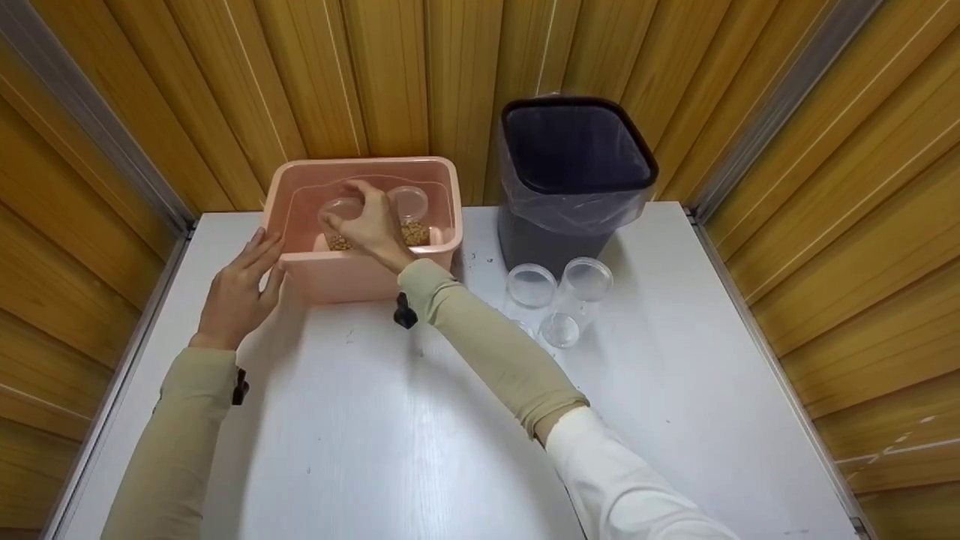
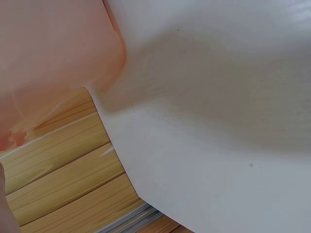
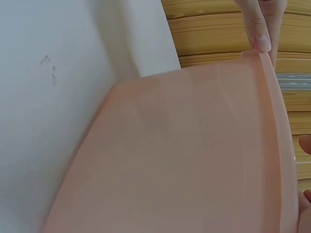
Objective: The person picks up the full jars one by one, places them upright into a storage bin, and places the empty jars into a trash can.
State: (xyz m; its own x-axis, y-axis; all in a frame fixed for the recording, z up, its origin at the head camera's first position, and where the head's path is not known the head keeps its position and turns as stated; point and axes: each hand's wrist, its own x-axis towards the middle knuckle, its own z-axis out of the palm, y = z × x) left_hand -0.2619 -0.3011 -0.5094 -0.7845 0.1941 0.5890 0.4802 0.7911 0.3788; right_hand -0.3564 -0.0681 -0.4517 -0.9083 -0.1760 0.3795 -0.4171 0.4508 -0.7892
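My right hand [image 1: 371,225] reaches over the front rim into a pink plastic bin [image 1: 352,277]. Its thumb and fingers curl round the rim of a clear plastic jar [image 1: 341,206] in the bin's left half. A second clear jar [image 1: 409,202] stands to the right of it. Small tan pellets [image 1: 415,233] show low down at both jars. At the bin's front left corner, my left hand [image 1: 236,292] touches the rim with fairly straight fingers. The right wrist view shows the left thumb [image 3: 262,43] at that corner; the bin's front wall hides the jars there.
A grey trash can [image 1: 555,240] with a clear liner stands right of the bin. Before it on the white table [image 1: 420,450] are more clear empty jars [image 1: 589,281]. Wood-patterned panels [image 1: 390,82] close off the back and both sides.
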